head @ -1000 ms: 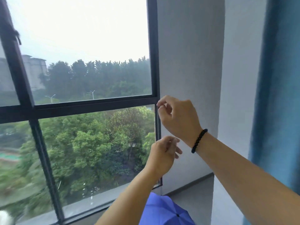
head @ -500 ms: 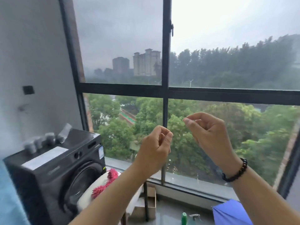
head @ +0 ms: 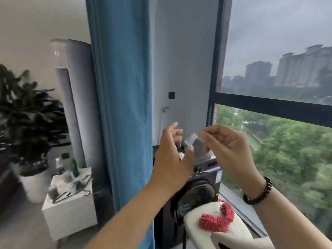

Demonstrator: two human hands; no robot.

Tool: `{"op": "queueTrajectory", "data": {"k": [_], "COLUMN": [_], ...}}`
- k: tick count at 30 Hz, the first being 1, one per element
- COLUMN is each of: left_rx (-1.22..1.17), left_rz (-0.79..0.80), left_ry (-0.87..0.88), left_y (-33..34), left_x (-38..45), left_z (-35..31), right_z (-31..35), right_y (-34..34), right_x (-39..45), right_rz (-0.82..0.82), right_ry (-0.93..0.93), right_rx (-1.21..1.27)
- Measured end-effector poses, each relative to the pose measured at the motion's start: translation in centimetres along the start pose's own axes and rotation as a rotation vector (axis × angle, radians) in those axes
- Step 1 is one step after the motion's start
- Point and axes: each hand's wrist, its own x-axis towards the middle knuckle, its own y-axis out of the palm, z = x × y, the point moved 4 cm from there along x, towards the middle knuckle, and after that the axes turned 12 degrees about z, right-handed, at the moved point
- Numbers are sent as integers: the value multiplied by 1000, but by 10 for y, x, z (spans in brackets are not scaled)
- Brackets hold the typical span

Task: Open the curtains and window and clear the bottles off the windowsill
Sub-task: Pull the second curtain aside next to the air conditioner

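A blue curtain (head: 124, 97) hangs bunched in a column left of centre. My left hand (head: 172, 155) is raised just right of it, fingers spread, holding nothing. My right hand (head: 228, 150), with a dark bead bracelet at the wrist, is up beside it with fingers loosely curled and nothing in them. The black-framed window (head: 269, 105) fills the right side, with trees and towers beyond. Clear bottles (head: 190, 139) stand on top of a dark washing machine (head: 203, 178) behind my hands, partly hidden by them.
A white cushion with a red spiky ring (head: 219, 220) lies at the lower right. To the left stand a tall white air conditioner (head: 75, 97), a potted plant (head: 30, 112) and a small white table (head: 70, 198) with bottles and hangers on it.
The view has swung left from the right window corner, past the middle panes, to the left curtain. Both hands stayed raised; my left hand has opened its fingers.
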Motion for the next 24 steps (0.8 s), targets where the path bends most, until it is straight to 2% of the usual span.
{"op": "queueTrajectory", "data": {"k": [7, 9, 17, 24], "left_rx": [273, 309, 286, 186], "left_rz": [-458, -535, -536, -404], "left_ry": [-188, -241, -437, -384], "left_y": [-86, -102, -138, -148], "left_x": [54, 66, 102, 131], "left_z": [68, 87, 171, 219], "right_z": [-51, -66, -117, -147], "right_y": [71, 88, 146, 189], "right_x": [106, 130, 201, 244], "right_rz": [108, 125, 238, 234], "right_ry": [-41, -49, 83, 17], "right_rx": [125, 101, 103, 151]}}
